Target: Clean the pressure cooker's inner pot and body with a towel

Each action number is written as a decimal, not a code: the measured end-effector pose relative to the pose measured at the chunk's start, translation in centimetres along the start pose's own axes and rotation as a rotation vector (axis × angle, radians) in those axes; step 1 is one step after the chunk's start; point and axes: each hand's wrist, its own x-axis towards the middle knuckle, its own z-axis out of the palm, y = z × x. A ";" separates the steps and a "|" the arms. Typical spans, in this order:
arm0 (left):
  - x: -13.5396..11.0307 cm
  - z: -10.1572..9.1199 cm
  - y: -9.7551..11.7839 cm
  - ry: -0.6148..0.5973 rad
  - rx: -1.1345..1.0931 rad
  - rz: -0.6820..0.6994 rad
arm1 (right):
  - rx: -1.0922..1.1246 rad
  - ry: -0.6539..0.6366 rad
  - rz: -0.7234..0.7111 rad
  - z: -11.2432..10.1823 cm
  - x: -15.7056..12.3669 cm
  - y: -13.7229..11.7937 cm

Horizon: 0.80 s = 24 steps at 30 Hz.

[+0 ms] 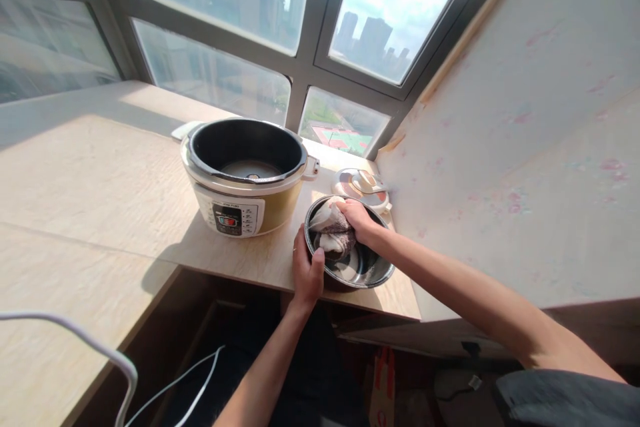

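The pot [369,268] is sitting near the front right corner of the ledge [100,167], its near side lying close to the front edge; whether its base is resting fully flat, I cannot tell. The left hand [306,273] is clasping the pot's left side, the thumb lying at the rim and the fingers spreading along the outer wall. The right hand [356,217] is reaching inside, its fingers pinching a bunched cloth [333,223] against the far left part of the inner wall.

The pot is looking rigid and thin-walled, probably light enough for one hand to steady. Its smooth dark surface is probably offering little grip, more so if wet, so the rim is seeming the safest hold, with the thumb over it and the fingers beneath. The inner coating may be scratching easily. The cloth is folding softly, so it is probably yielding anywhere; gathering its middle is likely giving the firmest hold.

The cooker [280,205] is standing to the pot's left, also near the front edge. The lid [367,185] is lying just behind the pot, by the ledge's right end.
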 end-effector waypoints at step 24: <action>-0.1 -0.2 1.1 -0.026 -0.007 -0.087 | -0.696 -0.240 -0.185 -9.2 -8.5 -1.3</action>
